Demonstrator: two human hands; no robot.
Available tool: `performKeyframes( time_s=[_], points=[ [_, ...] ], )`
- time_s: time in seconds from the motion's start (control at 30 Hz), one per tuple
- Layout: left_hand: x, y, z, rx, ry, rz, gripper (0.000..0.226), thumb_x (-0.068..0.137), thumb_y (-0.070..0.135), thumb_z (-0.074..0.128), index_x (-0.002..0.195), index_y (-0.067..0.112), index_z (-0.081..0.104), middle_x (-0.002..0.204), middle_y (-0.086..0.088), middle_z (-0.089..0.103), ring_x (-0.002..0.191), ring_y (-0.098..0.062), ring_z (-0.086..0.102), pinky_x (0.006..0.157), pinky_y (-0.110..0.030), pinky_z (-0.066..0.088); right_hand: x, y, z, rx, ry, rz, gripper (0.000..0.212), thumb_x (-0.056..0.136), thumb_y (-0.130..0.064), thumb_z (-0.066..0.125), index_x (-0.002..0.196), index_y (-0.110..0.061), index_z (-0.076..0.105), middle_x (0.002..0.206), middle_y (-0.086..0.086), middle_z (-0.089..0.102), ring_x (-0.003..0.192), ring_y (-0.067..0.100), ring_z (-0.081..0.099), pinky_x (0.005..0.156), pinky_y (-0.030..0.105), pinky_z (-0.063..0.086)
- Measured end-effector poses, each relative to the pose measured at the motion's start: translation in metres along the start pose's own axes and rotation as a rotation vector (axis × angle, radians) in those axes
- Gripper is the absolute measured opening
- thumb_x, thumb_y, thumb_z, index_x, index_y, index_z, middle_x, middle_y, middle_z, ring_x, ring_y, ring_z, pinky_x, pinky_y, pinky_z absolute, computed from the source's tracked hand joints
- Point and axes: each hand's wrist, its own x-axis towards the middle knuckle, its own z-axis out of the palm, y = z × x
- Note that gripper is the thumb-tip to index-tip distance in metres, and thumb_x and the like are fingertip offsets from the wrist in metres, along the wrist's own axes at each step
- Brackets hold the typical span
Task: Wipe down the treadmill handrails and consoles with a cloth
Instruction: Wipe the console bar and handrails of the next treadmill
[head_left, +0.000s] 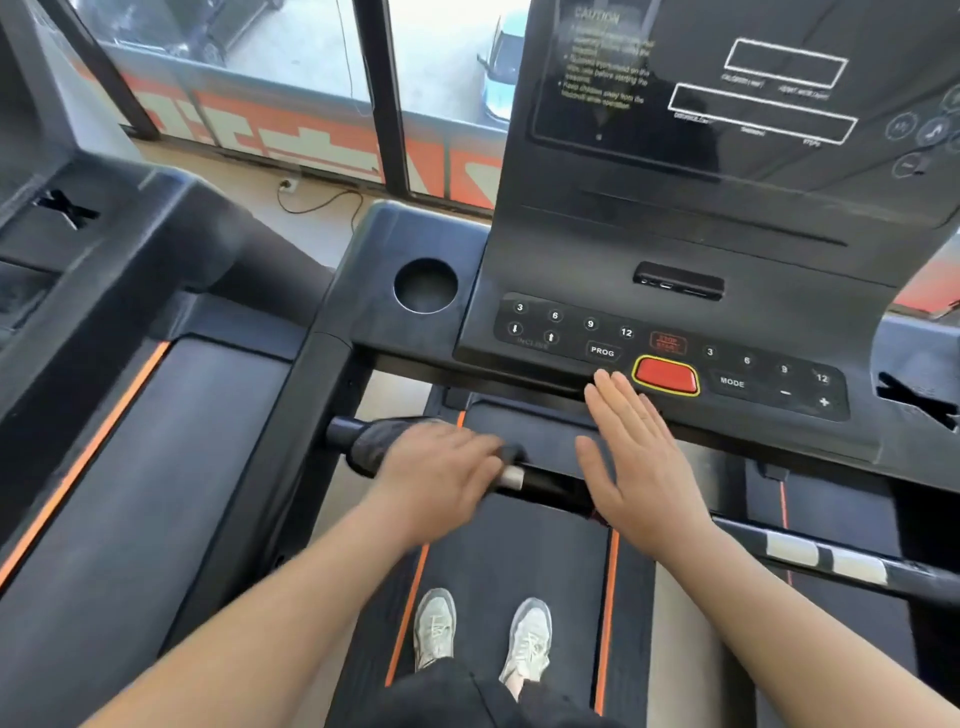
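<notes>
A dark grey cloth (375, 441) is wrapped over the black front handrail (545, 483) of the treadmill, left of its silver sensor band. My left hand (441, 480) presses down on the cloth and is blurred. My right hand (631, 452) hovers flat with fingers together and holds nothing; its fingertips are close to the console's lower edge by the red stop button (666, 375). The black console (675, 332) with its keypad and dark screen (727, 88) rises ahead.
A round cup holder (425, 285) sits left of the keypad. A second treadmill (130, 415) stands at the left. Windows with a parked car outside are ahead. My shoes (483, 634) stand on the belt. The right handrail (831, 561) carries silver sensor plates.
</notes>
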Motion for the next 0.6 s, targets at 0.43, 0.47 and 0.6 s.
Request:
performKeyframes(
  time_s=[0.43,0.47,0.6],
  points=[
    [0.011,0.010,-0.006,-0.003,-0.053,-0.018,0.034,0.105,0.041,0.032,0.104,0.028,0.064,0.089,0.005,0.069,0.082,-0.028,0.064,0.079,-0.043,0.048,-0.074,0.051,-0.025,-0.062,-0.027,0.319,0.050,0.092,-0.057,0.058,0.119,-0.015,0.066,0.102,0.000,0.064,0.093,0.027,0.064,0.077,0.041,0.054],
    [0.010,-0.003,-0.010,0.065,-0.076,-0.009,0.033,0.104,0.039,0.032,0.094,0.027,0.062,0.081,0.003,0.066,0.075,-0.031,0.063,0.070,-0.043,0.047,-0.080,0.055,-0.026,-0.108,-0.116,0.307,0.059,0.088,-0.065,0.060,0.123,-0.017,0.066,0.105,-0.003,0.066,0.096,0.026,0.065,0.082,0.042,0.055],
    [0.015,0.006,-0.009,0.199,-0.042,-0.229,0.037,0.101,0.032,0.030,0.077,0.022,0.056,0.068,-0.002,0.060,0.059,-0.033,0.055,0.060,-0.040,0.039,-0.094,0.064,-0.026,-0.226,-0.229,0.245,0.066,0.077,-0.062,0.078,0.128,-0.020,0.067,0.107,-0.005,0.070,0.095,0.028,0.069,0.086,0.041,0.054]
  ],
)
